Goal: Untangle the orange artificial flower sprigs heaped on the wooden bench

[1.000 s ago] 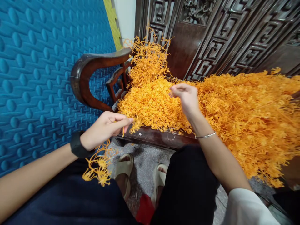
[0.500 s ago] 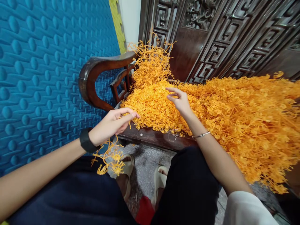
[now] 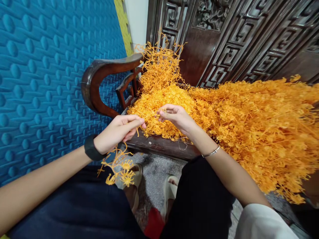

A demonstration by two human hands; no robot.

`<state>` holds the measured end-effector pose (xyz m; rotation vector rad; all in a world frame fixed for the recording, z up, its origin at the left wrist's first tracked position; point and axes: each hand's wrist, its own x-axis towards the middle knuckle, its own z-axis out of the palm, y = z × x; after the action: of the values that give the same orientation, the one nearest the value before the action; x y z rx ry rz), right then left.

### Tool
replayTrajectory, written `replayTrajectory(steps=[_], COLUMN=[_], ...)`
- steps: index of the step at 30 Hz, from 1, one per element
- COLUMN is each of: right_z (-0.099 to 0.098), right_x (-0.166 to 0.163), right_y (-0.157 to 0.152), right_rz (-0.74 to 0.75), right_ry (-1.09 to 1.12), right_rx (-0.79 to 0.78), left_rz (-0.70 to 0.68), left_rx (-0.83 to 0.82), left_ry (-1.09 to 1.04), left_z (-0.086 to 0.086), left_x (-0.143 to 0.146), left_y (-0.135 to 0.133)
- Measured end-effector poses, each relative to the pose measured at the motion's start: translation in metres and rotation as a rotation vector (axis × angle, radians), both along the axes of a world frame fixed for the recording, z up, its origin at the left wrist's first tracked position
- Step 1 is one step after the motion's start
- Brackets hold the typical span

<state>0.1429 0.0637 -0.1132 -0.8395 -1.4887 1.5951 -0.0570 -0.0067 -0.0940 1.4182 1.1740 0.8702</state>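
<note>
A big bumpy blue mat (image 3: 50,83) is next to the left end of a dark wooden bench (image 3: 159,145), and the bench has a carved back. A huge orange pile (image 3: 254,126) of curly, flowery bits covers most of the seat, from the left end far along to the right, with a thin strip of wood bare at the front edge. The curvy armrest (image 3: 99,74) is at the left end. The left hand (image 3: 122,129) is near the front left corner, thumb and finger squeezed on an orange bunch. The right hand (image 3: 178,118) is over the pile, fingers bent; I can't tell if they pinch anything. The orange bunch (image 3: 127,176) dangles below the left hand, out past the front edge.
</note>
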Motion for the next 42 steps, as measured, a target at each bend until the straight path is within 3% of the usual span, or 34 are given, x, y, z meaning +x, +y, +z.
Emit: replayTrajectory(steps=[6,13,18,25,31,35,39,42], right_z=[0.004,0.008,0.009,0.002,0.003,-0.008,-0.019,-0.022], right_x=[0.009,0.005,0.006,0.004,0.063,0.079,0.064,0.056], right_y=[0.003,0.000,0.000,0.011,0.057,0.077,0.079,0.076], right_rz=[0.052,-0.081,-0.205,-0.428,-0.885,-0.804,-0.647,-0.572], right_ry=[-0.020,0.119,0.139,0.022,-0.044,-0.247,-0.495,-0.540], right_rx=[0.037,-0.035,0.047,0.133,0.436,0.496,0.513,0.569], left_rz=[0.010,-0.024,-0.065,-0.056,-0.008,0.006,0.018,0.022], left_rx=[-0.002,0.003,0.012,-0.062,0.005,0.024,0.053,0.060], left_ry=[-0.026,0.010,0.034,-0.011,0.039,0.043,0.018,-0.016], left_z=[0.000,0.000,0.001,-0.004,0.001,0.001,-0.001,0.000], left_x=[-0.003,-0.002,-0.002,0.003,-0.006,-0.006,-0.004,-0.002], left_y=[0.001,0.001,0.000,0.001,-0.010,-0.010,-0.006,-0.003])
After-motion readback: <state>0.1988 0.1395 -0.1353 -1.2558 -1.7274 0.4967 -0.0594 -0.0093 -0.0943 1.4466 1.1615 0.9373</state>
